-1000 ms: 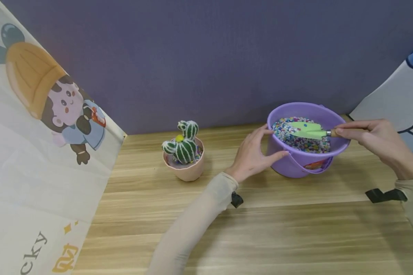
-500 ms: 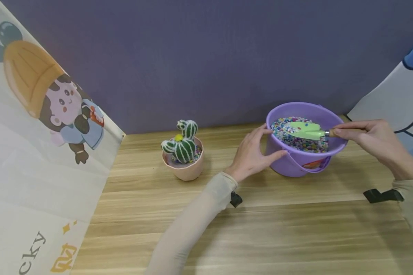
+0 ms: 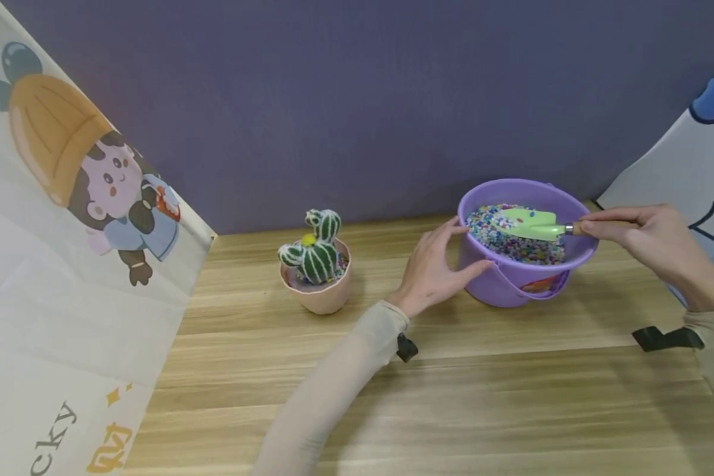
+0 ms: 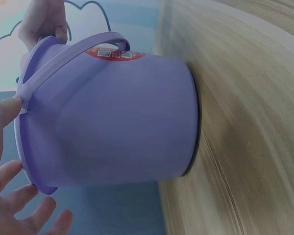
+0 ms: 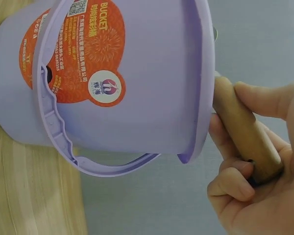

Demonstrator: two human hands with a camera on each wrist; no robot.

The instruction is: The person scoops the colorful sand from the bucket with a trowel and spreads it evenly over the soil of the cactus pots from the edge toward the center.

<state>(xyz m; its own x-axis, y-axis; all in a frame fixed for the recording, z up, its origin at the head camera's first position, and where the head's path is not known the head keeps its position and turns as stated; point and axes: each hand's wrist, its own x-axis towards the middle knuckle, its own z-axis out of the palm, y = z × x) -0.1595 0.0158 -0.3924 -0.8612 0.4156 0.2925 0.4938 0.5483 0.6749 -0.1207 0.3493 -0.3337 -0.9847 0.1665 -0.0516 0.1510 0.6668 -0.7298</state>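
Note:
A purple bucket (image 3: 512, 284) stands at the back right of the wooden table, holding many small multicoloured beads (image 3: 529, 251). My right hand (image 3: 660, 244) grips the wooden handle (image 5: 245, 132) of a small green trowel (image 3: 535, 226), fingers curled round it. The trowel lies level inside the bucket's mouth, with some beads on its blade. My left hand (image 3: 431, 268) rests on the bucket's left rim, thumb near the handle's pivot, fingers spread and loose in the left wrist view. Left of it stands a pink pot (image 3: 324, 301) with a green knitted cactus (image 3: 320, 261) and some beads.
A dark blue-grey panel (image 3: 333, 99) rises behind the table (image 3: 452, 403). Printed sheets flank it, the left sheet (image 3: 47, 277) with a cartoon figure, the right sheet (image 3: 684, 172) with blue and black lines. The bucket's purple handle (image 3: 544, 295) hangs down in front.
The bucket sits very slightly further left in the view, with my left hand still on it. The trowel stays almost in place, in my right hand.

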